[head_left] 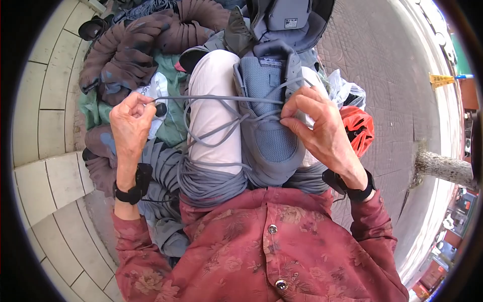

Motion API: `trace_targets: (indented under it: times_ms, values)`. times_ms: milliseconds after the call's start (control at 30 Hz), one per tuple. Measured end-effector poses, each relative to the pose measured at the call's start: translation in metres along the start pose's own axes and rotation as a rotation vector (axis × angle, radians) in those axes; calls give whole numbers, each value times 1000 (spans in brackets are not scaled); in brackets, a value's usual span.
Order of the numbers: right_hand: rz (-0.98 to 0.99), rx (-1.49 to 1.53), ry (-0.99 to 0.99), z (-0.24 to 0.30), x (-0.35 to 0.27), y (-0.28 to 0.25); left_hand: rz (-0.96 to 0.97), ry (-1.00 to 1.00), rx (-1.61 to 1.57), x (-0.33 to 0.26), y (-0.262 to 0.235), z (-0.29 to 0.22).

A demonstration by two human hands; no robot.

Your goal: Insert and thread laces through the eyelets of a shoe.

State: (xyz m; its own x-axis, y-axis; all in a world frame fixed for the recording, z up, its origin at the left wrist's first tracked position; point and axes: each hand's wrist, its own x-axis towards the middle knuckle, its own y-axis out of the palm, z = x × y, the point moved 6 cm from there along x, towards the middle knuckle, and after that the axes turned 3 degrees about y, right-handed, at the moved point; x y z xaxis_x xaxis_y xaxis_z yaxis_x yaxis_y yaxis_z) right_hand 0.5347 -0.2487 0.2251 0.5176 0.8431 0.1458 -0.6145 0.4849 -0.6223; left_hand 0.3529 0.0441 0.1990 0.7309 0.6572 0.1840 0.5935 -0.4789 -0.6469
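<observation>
A grey-blue mesh shoe (274, 143) lies on my lap, toe toward me, its tongue showing between the eyelet edges. A grey shoelace (216, 97) runs nearly straight from the shoe to my left hand (132, 117), whose thumb and fingers pinch its end. A small round black object (161, 109) is at those fingertips; I cannot tell what it is. My right hand (321, 121) is closed at the shoe's right eyelet edge, thumb and finger pinching the lace there. Loose lace loops hang over my left thigh.
A thick bundle of grey laces (209, 181) lies across my left thigh, another (308, 180) on the right. Brown coiled bundles (126, 55) and green sacking (173, 113) lie at left. A dark grey shoe upper (287, 30) is ahead, an orange bag (358, 128) at right.
</observation>
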Motion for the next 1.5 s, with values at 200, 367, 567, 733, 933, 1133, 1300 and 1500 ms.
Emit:
trace_targets:
  times_ms: [200, 367, 567, 733, 933, 1133, 1300, 1500]
  values:
    - [-23, -316, -60, 27, 6, 4, -43, 20, 50, 19, -21, 40]
    - [75, 46, 186, 7, 15, 0, -72, 46, 125, 28, -36, 62]
    - [119, 155, 202, -14, 19, -10, -80, -2, 175, 51, -69, 104]
    - [107, 170, 47, -14, 24, -13, -104, -120, 216, 71, -143, 189]
    - [256, 16, -23, -7, 28, -11, -62, -130, 196, 80, -172, 200]
    - [363, 202, 47, -15, 29, -11, -26, -131, 311, 72, -169, 199]
    - [170, 27, 52, -11, 41, -9, -28, -232, 343, 62, -206, 248]
    - [-15, 119, 30, -11, 44, -14, -46, -206, 321, 68, -238, 248]
